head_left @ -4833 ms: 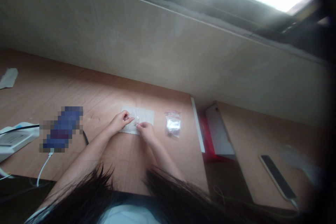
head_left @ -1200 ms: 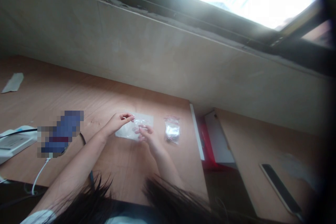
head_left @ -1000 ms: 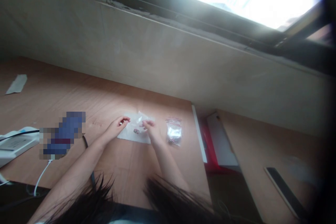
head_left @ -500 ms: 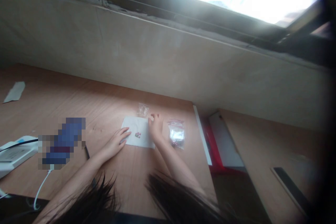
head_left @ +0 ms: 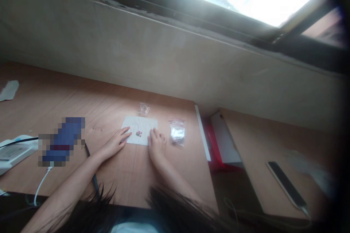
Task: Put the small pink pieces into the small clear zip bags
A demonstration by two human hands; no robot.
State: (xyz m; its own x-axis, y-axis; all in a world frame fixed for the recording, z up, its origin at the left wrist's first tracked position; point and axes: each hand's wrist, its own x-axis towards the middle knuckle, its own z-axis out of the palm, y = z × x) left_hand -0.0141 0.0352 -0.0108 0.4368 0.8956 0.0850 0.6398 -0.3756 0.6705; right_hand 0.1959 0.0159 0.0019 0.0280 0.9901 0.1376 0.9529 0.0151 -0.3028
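A white sheet of paper lies on the wooden table, with a few small red and dark beads on it. My left hand lies flat and open at the sheet's left edge, fingertips touching it. My right hand rests open on the table at the sheet's right lower corner. A small empty clear bag lies just beyond the sheet. Another clear bag with red trim lies to the right of my right hand.
A blurred-out blue item with a white cable, a white device and a paper scrap lie at the left. A red and white box sits in the gap between tables. A dark phone lies on the right table.
My hands held the small clear bag above the sheet; the beads now lie on the paper, the empty bag was put down beyond it, and both hands came down flat.
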